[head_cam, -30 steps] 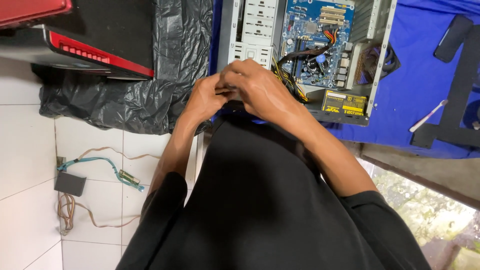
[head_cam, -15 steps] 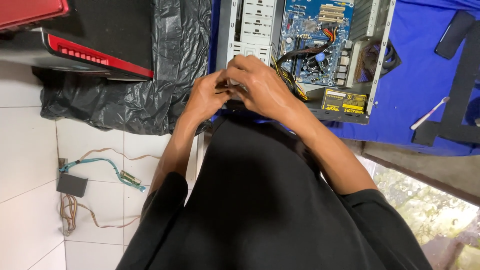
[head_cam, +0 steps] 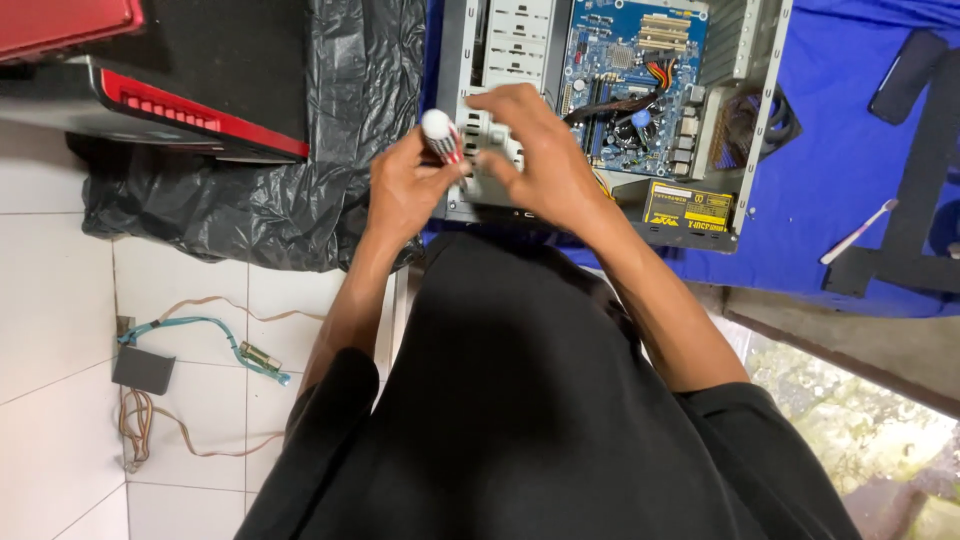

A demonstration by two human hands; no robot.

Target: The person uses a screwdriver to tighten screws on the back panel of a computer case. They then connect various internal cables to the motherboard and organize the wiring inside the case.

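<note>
My left hand [head_cam: 400, 195] grips a screwdriver [head_cam: 440, 133] with a white-capped red handle, held upright at the near edge of an open grey computer case [head_cam: 755, 120]. My right hand [head_cam: 535, 155] hovers just to its right over the case's metal drive cage [head_cam: 505, 40], fingers bent, thumb reaching toward the screwdriver's shaft. Whether it pinches the shaft is hidden. Inside the case lie a blue motherboard [head_cam: 630, 60] and a power supply with a yellow label [head_cam: 690, 207].
The case lies on a blue cloth [head_cam: 840, 140]. A crumpled black plastic bag [head_cam: 250, 200] and a red-and-black case [head_cam: 180, 110] are at the left. A white stick-like tool [head_cam: 858, 232] and a black panel [head_cam: 925, 190] lie at the right. Cables and a small grey box [head_cam: 142, 368] rest on the white tiles.
My hands, clasped together before, have lifted toward the case and parted a little. The screwdriver's handle now shows in my left hand.
</note>
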